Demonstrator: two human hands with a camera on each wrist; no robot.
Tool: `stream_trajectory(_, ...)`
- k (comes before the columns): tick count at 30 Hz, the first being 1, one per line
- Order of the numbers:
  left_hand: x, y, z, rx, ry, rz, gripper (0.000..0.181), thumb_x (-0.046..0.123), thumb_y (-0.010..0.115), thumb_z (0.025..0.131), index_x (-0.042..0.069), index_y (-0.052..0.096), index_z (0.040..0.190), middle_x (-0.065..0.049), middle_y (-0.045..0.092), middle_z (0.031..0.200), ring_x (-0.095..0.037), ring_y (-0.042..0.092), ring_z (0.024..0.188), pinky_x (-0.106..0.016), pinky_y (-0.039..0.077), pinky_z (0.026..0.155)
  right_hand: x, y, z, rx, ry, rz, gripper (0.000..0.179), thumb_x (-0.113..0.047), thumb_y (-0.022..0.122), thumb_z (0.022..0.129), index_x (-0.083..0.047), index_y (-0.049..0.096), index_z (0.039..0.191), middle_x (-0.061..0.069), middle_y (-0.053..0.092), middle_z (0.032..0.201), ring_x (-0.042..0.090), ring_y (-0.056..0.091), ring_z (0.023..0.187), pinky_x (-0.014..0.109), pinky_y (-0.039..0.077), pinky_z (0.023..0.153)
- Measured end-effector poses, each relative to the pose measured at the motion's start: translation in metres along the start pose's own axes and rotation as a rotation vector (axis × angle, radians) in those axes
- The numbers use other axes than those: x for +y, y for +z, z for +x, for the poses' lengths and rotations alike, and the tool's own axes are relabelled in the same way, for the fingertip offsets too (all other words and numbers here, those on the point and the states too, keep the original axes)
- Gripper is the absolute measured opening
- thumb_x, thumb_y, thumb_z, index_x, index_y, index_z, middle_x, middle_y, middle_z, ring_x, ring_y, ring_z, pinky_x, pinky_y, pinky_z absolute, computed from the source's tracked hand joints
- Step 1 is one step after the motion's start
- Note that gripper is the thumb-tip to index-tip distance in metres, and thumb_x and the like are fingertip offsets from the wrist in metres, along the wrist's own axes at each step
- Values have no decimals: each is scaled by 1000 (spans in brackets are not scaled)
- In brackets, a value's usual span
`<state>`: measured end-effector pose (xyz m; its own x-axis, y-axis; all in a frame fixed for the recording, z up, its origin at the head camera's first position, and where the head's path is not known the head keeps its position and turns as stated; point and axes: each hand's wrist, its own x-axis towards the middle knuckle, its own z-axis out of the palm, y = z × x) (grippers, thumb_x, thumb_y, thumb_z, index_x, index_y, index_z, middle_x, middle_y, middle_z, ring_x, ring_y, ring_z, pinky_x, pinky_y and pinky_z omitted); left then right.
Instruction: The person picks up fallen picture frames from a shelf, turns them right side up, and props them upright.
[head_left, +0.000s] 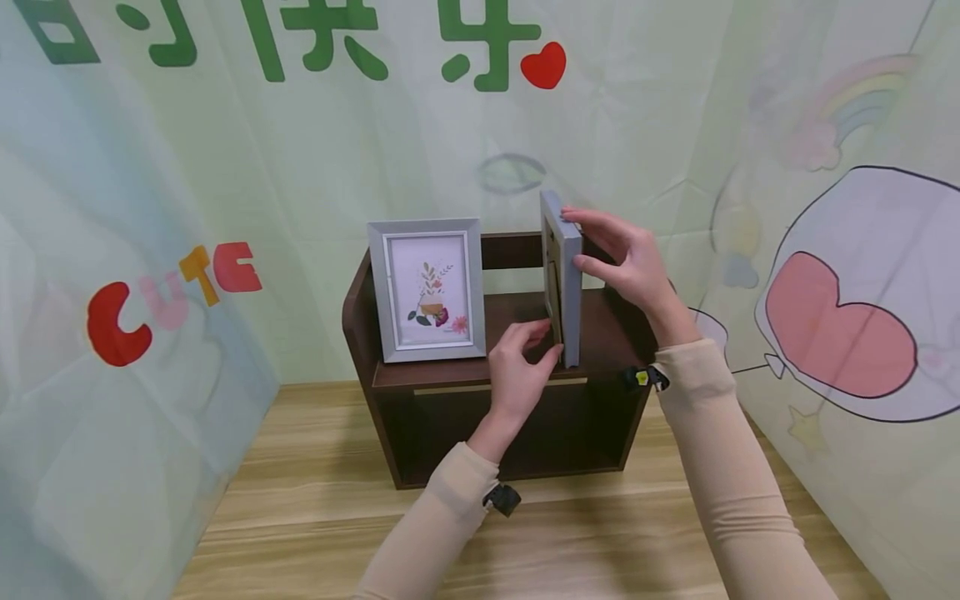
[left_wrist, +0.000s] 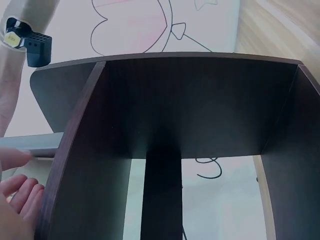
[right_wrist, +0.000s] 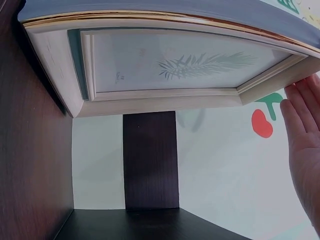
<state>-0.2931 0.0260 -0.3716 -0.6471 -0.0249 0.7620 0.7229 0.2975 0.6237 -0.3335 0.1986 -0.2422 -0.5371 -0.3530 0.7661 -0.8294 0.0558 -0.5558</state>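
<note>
A grey picture frame (head_left: 572,292) stands edge-on on the right part of the dark brown shelf's top board. My right hand (head_left: 633,262) holds its upper part, fingers at the top edge and thumb lower on the near edge. Low on its back side, my left hand (head_left: 521,367) pinches at the frame's back support (head_left: 555,300). The right wrist view shows the frame's front, with a leaf print (right_wrist: 205,66) behind the glass. To the left, a second grey picture frame (head_left: 378,292) with a flower print faces me, upright on the same board.
The dark brown shelf (head_left: 390,433) has raised side panels, a back rail (head_left: 512,250) and an open lower compartment. It stands on a wood-grain surface (head_left: 300,492). Printed cloth walls (head_left: 315,167) with letters and a balloon drawing enclose the back and both sides.
</note>
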Motion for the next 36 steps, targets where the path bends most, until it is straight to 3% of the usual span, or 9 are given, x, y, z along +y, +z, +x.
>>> stream_trajectory(17, 0, 4, -3, 18, -9, 57, 19, 6, 72, 80, 4, 71, 98, -9, 68, 92, -19, 67, 85, -26, 55, 80, -4, 2, 1, -8, 11, -10, 48, 5, 66, 82, 5, 54, 128, 19, 54, 135, 24, 47, 130, 33, 35, 110)
stream_trajectory(24, -3, -4, -4, 83, -11, 63, 17, 0, 72, 78, 3, 72, 95, -8, 68, 88, -20, 67, 79, -29, 57, 73, -22, 11, 3, -13, -24, -21, 46, 14, 62, 80, 15, 52, 124, 32, 51, 130, 32, 48, 128, 39, 35, 110)
stream_trajectory(31, -5, -11, -5, 137, -20, 79, 15, -1, 71, 77, 3, 73, 92, -8, 68, 85, -19, 67, 75, -30, 57, 69, -23, 18, 6, -34, -62, -32, 45, 13, 63, 80, 16, 52, 123, 33, 51, 129, 36, 47, 127, 45, 34, 109)
stream_trajectory(36, -5, -17, -6, 167, -36, 82, 12, 0, 70, 79, 3, 72, 90, -8, 67, 85, -18, 68, 76, -28, 57, 70, -23, 24, 10, -51, -87, -47, 44, 15, 63, 79, 16, 53, 122, 33, 52, 128, 38, 48, 125, 42, 36, 109)
